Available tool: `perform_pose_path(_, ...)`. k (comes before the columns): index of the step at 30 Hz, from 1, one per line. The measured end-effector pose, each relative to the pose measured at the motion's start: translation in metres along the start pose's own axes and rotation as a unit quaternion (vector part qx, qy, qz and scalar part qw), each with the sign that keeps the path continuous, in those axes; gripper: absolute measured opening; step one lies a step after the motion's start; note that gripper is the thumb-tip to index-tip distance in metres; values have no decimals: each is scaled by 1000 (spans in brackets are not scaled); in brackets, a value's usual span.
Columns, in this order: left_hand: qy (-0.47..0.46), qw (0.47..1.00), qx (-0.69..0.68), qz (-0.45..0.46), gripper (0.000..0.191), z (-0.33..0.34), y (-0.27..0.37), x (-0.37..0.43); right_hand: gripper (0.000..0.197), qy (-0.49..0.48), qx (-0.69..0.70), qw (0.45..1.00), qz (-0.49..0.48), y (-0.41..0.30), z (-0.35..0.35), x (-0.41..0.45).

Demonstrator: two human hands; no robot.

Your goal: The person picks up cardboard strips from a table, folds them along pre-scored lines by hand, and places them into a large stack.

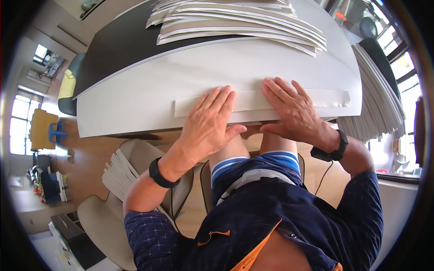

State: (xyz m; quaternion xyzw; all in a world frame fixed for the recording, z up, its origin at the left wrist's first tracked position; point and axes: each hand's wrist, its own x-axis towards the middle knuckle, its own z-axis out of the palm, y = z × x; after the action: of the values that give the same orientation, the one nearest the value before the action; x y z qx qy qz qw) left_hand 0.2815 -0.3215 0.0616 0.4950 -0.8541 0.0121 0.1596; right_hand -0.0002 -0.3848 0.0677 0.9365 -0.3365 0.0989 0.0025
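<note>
A long, narrow strip of off-white sheet material (252, 101) lies flat along the near edge of the white tabletop (135, 91). My left hand (210, 122) rests on its left part, palm down, with the thumb out over the table's edge. Farther right, my right hand (291, 108) presses flat on the same strip, fingers slightly spread. Neither hand grips anything. Both wrists wear black bands. Beyond my hands, a loose pile of similar white and beige strips (237, 27) lies on the far part of the table.
A dark panel (118, 47) covers the table's far left. Many strips (376, 98) are stacked at the table's right on a dark chair (379, 57). Another bundle of thin strips (120, 172) lies on a beige chair (142, 152) left of my legs. Cables hang beside both arms.
</note>
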Motion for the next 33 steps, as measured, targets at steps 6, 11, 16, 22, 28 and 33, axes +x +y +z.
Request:
perform_pose_path(6, -9, 993, 56, -102, 76, -20, -37, -51, 104, -13, -12, 1000, 10, 2, 4, -2)
perform_pose_path(11, -25, 990, 64, -126, 73, -29, -46, -63, 106, -15, 10, 1000, 18, 4, 3, -5)
perform_pose_path(16, -37, 995, 37, -89, 85, -28, -16, -20, 113, 16, 48, 998, -27, -21, 15, 18)
perform_pose_path(22, -91, 995, 6, -37, 95, -20, -16, -18, 109, -26, 51, 998, 4, 10, 14, -16)
perform_pose_path(28, -99, 993, 31, -51, 108, -13, -14, -16, 104, -120, -44, 970, 207, 96, -35, -109)
perform_pose_path(33, -92, 994, 32, -49, 108, -14, -14, -15, 106, -140, -119, 935, 302, 141, -47, -161)
